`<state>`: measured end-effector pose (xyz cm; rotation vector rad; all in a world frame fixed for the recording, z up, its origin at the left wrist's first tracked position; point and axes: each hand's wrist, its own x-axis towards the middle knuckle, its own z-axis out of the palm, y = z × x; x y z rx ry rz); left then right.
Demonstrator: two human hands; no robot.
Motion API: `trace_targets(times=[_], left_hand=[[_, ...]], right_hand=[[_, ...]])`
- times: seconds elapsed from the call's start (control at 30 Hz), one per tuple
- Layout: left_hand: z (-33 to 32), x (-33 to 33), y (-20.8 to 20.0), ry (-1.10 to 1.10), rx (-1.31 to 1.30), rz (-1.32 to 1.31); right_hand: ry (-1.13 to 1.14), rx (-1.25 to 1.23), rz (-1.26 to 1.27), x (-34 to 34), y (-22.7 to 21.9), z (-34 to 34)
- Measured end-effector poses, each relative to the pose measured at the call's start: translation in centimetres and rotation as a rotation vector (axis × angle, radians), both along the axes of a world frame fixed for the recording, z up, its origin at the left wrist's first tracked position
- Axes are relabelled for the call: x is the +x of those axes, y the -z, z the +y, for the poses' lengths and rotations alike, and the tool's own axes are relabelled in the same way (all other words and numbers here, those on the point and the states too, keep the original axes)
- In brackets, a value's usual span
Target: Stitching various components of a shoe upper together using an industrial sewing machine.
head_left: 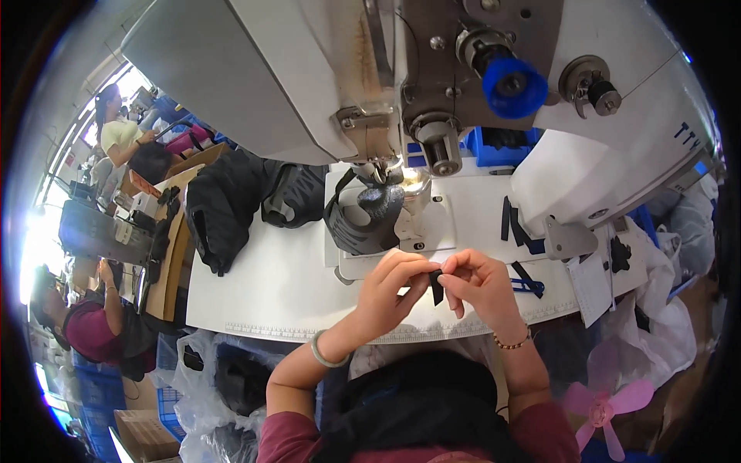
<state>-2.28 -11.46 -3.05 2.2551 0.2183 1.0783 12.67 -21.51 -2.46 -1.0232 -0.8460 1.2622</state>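
Note:
In front of the sewing machine's needle area, my left hand [391,292] and my right hand [480,284] meet with fingertips pinched together. Between them is a short black fabric strip [438,292], its lower end hanging down; the upper end is hidden by the fingers. Just beyond my hands, a dark grey sewn piece with a curved shape [361,224] lies by the presser foot [379,173] of the sewing machine [320,73]. A lamp lights that spot. More black and grey sewn pieces [225,202] are heaped to its left on the white table [247,285].
Right of my hands lie black strips [516,224] and a blue-handled tool [528,286]. A paper pad [590,287] rests at the right table edge. Plastic bags [197,390] hang lower left, and a pink fan [599,409] stands lower right. Two people work on the left.

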Motion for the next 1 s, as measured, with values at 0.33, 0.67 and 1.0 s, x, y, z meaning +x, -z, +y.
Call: trace_targets(times=[0.33, 0.67, 1.0], left_hand=[[-0.7, 0.4, 0.3, 0.14, -0.782, -0.101], [-0.3, 0.7, 1.2, 0.023, -0.599, -0.135], [-1.6, 0.7, 0.5, 0.042, -1.033, -0.286]], right_hand=[[0.196, 0.261, -0.221, -0.8, 1.3, 1.2], [0.149, 0.175, -0.1, -0.4, 0.8, 1.7], [0.138, 0.064, -0.004, -2.2, 1.6, 1.4]])
